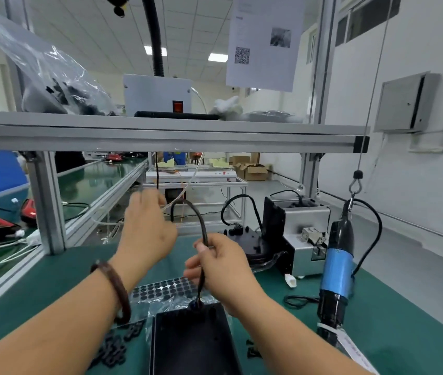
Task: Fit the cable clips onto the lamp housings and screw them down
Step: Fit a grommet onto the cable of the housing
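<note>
Green mat (393, 315) covers the bench, under an aluminium shelf (171, 136) that carries a plastic bag (52, 82) of dark parts. At the near edge lies a black housing (193, 345), flat on the mat between the two forearms. A black cable (201, 220) rises from its far end, passes through the right hand (223, 266), arcs up and over, and drops again just beside the left hand (147, 226). The right hand pinches the cable between thumb and curled fingers, above the housing. The left hand is raised and blurred, its fingers up by the cable's loop; whether it grips anything cannot be told. A dark bracelet (115, 290) sits on the left wrist. Left of the housing, a loose pile of small black clips (115, 347) rests on the mat, none of them on the housing. Beyond the housing lies a sheet of round black pads (166, 289). To the right a blue and black screwdriver (336, 272) hangs from a hook, tip down, and behind it stands a grey screw feeder (304, 239).
</note>
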Demonstrator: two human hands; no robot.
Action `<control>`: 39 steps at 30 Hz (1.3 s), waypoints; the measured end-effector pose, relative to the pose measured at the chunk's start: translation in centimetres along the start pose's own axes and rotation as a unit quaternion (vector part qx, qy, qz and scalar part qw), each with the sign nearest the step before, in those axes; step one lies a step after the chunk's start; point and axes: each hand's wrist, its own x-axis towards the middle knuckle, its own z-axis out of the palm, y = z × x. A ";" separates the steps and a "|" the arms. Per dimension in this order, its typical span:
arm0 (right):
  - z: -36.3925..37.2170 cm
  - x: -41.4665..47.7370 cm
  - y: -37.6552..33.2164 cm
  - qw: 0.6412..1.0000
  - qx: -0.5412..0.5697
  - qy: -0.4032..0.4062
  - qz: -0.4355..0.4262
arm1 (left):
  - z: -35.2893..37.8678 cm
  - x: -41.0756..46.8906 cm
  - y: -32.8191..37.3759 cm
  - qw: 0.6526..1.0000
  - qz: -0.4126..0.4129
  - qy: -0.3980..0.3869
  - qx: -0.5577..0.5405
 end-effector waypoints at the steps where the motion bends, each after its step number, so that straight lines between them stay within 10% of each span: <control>1: -0.4 0.0 0.2 0.999 0.043 0.000 0.012 | 0.3 -1.3 -0.5 0.999 -0.030 -0.035 -0.027; 5: -1.3 0.2 1.2 0.990 0.137 0.004 0.041 | 1.0 -6.8 -1.4 0.897 -0.058 -0.411 -0.151; 7: -1.5 0.3 1.5 0.986 0.158 -0.001 0.047 | 0.6 -8.1 -1.1 0.876 -0.013 -0.465 -0.130; 17: -2.3 0.8 2.3 0.990 0.138 0.006 0.013 | -0.9 -9.2 -1.1 0.887 0.054 -0.458 -0.015; 25: -1.5 -0.5 0.1 0.992 0.026 -0.041 -0.113 | -1.2 -8.2 0.5 0.901 -0.092 -0.288 -0.310; 36: -2.5 0.8 -1.8 0.943 0.329 -0.046 0.036 | -0.3 -9.4 0.1 0.947 0.100 -0.289 -0.097; 39: -2.6 1.0 -1.3 0.936 0.349 -0.039 0.008 | -0.7 -7.3 -0.1 0.933 0.012 -0.320 -0.162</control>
